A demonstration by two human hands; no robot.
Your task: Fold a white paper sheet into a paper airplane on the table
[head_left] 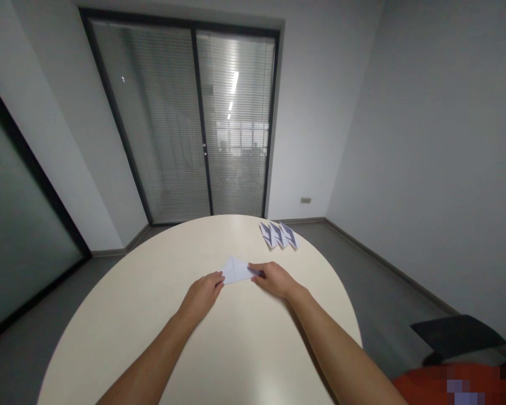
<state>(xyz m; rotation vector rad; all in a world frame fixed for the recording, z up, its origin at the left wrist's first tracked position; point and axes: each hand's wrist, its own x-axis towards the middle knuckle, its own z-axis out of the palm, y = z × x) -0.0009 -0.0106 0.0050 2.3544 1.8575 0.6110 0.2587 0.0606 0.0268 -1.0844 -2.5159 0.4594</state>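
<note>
A white sheet of folded paper [236, 271], roughly triangular with a peak at the far side and a crease down its middle, lies between my hands over the table. My left hand [203, 289] pinches its left corner, thumb and fingers together. On the other side, my right hand [275, 278] grips the right corner between thumb and forefinger. Beyond my right hand, three folded paper pieces [279, 236] with dark shaded folds rest side by side near the table's far right edge.
The round cream table [231, 349] spans the view beneath my arms. A black chair [457, 334] and a red item [425, 385] are at the lower right. Glazed panels with blinds [172, 124] stand beyond the table, with a grey wall [438, 140] at right.
</note>
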